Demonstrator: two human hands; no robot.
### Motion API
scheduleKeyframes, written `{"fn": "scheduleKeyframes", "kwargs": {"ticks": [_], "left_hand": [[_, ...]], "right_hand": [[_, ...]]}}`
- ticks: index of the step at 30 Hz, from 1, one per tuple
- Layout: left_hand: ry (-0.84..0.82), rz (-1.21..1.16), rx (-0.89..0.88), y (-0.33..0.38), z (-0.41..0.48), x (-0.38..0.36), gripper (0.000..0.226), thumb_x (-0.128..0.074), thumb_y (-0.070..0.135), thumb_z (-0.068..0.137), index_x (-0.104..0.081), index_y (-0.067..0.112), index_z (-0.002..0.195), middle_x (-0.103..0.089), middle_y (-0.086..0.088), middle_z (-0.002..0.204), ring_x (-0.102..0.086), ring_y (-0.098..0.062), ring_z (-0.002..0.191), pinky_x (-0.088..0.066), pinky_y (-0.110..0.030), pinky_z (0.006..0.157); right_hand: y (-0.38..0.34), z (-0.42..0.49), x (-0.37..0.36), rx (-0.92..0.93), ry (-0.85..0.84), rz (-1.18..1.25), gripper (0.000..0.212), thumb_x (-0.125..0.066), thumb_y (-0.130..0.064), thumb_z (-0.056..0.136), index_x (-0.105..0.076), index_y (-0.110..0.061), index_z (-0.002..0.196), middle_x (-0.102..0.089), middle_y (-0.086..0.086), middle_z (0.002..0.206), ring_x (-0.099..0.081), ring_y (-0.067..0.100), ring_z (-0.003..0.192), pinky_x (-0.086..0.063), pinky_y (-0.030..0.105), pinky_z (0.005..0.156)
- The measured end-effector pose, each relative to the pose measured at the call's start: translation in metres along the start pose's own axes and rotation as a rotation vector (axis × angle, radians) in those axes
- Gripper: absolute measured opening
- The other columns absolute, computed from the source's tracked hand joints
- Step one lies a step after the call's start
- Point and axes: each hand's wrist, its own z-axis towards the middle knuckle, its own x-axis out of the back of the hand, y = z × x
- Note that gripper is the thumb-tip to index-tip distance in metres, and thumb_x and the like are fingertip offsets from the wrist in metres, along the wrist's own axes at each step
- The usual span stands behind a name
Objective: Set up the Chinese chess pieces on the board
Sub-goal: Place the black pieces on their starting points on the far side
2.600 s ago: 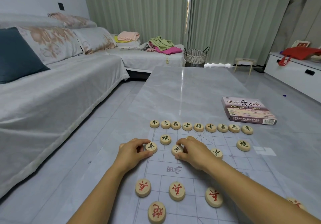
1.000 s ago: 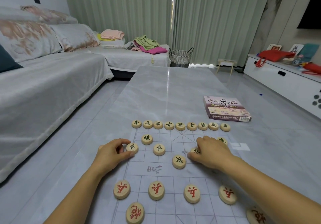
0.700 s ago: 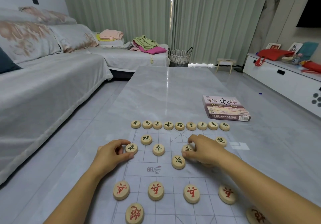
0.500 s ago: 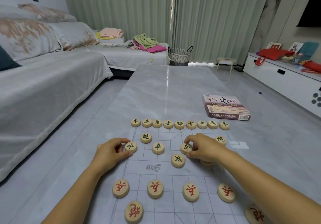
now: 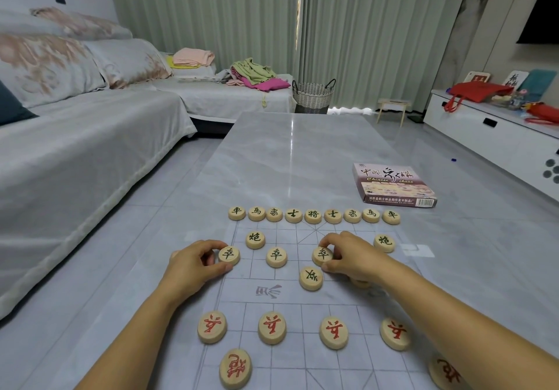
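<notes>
Head view shows my left hand (image 5: 193,264) resting on the counter (image 5: 290,159) at the left edge of the board (image 5: 290,296), its fingers (image 5: 222,267) pinched on the leftmost black soldier (image 5: 229,255). My right hand (image 5: 352,256) has thumb and forefinger clamped on another black soldier (image 5: 322,255) in the same row. The step in hand, as I judge it, is seating the black soldier row. To do it well, I slide each disc flat until its centre sits on a line crossing, keep the character facing up and upright as on the placed soldier (image 5: 276,257) between my hands, and lift the fingers straight off so the disc does not drag. One stray soldier (image 5: 310,278) lies just near-side of my right fingertips, off its row and rotated; it needs to be turned and moved. Part of another disc (image 5: 360,283) shows under my right palm; I cannot read it. The black back rank (image 5: 313,216) and both black cannons (image 5: 255,239) stand beyond my fingers. Four red soldiers (image 5: 272,327) lie nearer me, well apart from both hands.
</notes>
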Motion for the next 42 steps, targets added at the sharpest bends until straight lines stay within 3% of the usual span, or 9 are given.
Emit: {"fn": "scheduleKeyframes", "kwargs": {"ticks": [7,10,13,17,22,24,32,37,42], "left_hand": [[0.009,-0.032,0.006,0.0,-0.001,0.0,0.031,-0.077,0.027,0.072,-0.067,0.026,0.101,-0.049,0.005,0.067,-0.046,-0.01,0.063,-0.039,-0.008,0.056],[0.0,-0.044,0.015,0.0,0.0,0.0,0.035,-0.079,0.027,0.07,-0.066,0.026,0.103,-0.05,0.004,0.066,-0.047,-0.011,0.063,-0.038,-0.005,0.055],[-0.003,-0.047,0.029,0.0,0.0,0.0,0.038,-0.079,0.026,0.069,-0.065,0.027,0.104,-0.049,0.003,0.065,-0.047,-0.011,0.062,-0.038,-0.005,0.055],[0.001,-0.046,0.034,0.002,0.0,0.002,0.037,-0.079,0.027,0.069,-0.065,0.025,0.103,-0.049,0.002,0.064,-0.046,-0.01,0.061,-0.038,-0.008,0.055],[-0.009,-0.032,0.036,0.004,-0.002,0.001,0.037,-0.079,0.028,0.069,-0.065,0.025,0.103,-0.049,0.003,0.065,-0.045,-0.011,0.062,-0.037,-0.019,0.059],[-0.007,-0.027,0.037,0.005,-0.001,0.001,0.037,-0.079,0.029,0.069,-0.064,0.026,0.103,-0.049,0.004,0.064,-0.045,-0.011,0.061,-0.037,-0.017,0.058],[-0.013,-0.003,0.049,0.008,-0.002,0.001,0.036,-0.079,0.03,0.069,-0.063,0.027,0.102,-0.05,0.001,0.067,-0.046,-0.012,0.063,-0.036,-0.02,0.057],[-0.015,0.005,0.05,0.006,-0.002,0.002,0.036,-0.079,0.032,0.068,-0.065,0.027,0.1,-0.05,0.001,0.066,-0.047,-0.013,0.063,-0.036,-0.022,0.058],[-0.009,0.012,0.049,0.008,-0.002,0.001,0.035,-0.079,0.032,0.069,-0.065,0.027,0.1,-0.051,0.001,0.067,-0.047,-0.013,0.064,-0.036,-0.021,0.057]], "right_hand": [[-0.001,-0.004,0.002,-0.012,0.001,0.009,0.051,-0.063,-0.037,0.083,-0.044,-0.028,0.129,-0.045,-0.001,0.103,-0.05,0.02,0.097,-0.04,0.03,0.081],[-0.012,-0.016,0.005,0.026,0.104,-0.032,0.049,-0.06,-0.043,0.083,-0.044,-0.027,0.127,-0.048,0.0,0.113,-0.051,0.02,0.106,-0.038,0.031,0.088],[-0.033,-0.028,-0.002,0.119,0.183,-0.197,0.042,-0.055,-0.051,0.083,-0.051,-0.021,0.112,-0.052,0.0,0.112,-0.05,0.021,0.105,-0.034,0.033,0.09],[-0.047,-0.036,-0.015,0.178,0.142,-0.387,0.046,-0.052,-0.051,0.084,-0.052,-0.015,0.114,-0.056,0.005,0.113,-0.05,0.025,0.105,-0.035,0.036,0.092],[-0.016,-0.04,0.018,0.167,0.275,0.014,0.021,-0.054,-0.032,0.084,-0.059,-0.021,0.102,-0.056,-0.002,0.098,-0.057,0.016,0.09,-0.044,0.027,0.081],[0.015,-0.042,0.038,0.138,0.328,0.051,0.021,-0.057,-0.027,0.085,-0.06,-0.021,0.105,-0.055,-0.003,0.098,-0.055,0.011,0.085,-0.04,0.018,0.077],[0.083,-0.055,0.034,0.095,0.049,-0.041,0.045,-0.064,-0.019,0.083,-0.049,-0.023,0.125,-0.046,-0.005,0.118,-0.047,0.007,0.1,-0.037,0.008,0.081],[0.077,-0.054,0.024,-0.094,0.183,-0.015,0.046,-0.068,-0.043,0.077,-0.049,-0.022,0.114,-0.045,-0.004,0.106,-0.051,0.013,0.093,-0.044,0.026,0.082],[0.069,-0.046,0.015,-0.019,0.241,-0.043,0.039,-0.06,-0.034,0.086,-0.052,-0.021,0.122,-0.044,-0.005,0.106,-0.048,0.011,0.09,-0.039,0.021,0.081]]}}
